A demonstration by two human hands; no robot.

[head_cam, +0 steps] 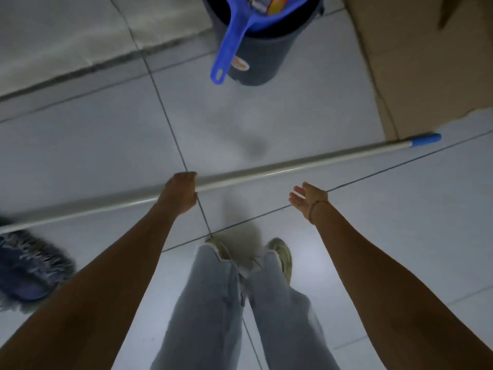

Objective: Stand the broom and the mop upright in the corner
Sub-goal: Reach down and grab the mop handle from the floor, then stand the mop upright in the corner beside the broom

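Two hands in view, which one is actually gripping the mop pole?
The left hand: its fingers are curled around the white mop pole near mid-length. The right hand is open, palm showing, held apart from the pole and touching nothing.

Both bare arms are extending forward and down, the left hand closing into a grip, the right hand spreading open, palm leftward.

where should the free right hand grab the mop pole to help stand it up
On the bare pale shaft of the mop, between the left hand, which already grips mid-pole, and the blue end cap. The pole lies nearly level across the body, so the open right hand, just short of it, can probably reach forward and close over the round shaft from above. The fringed head is at the low left.
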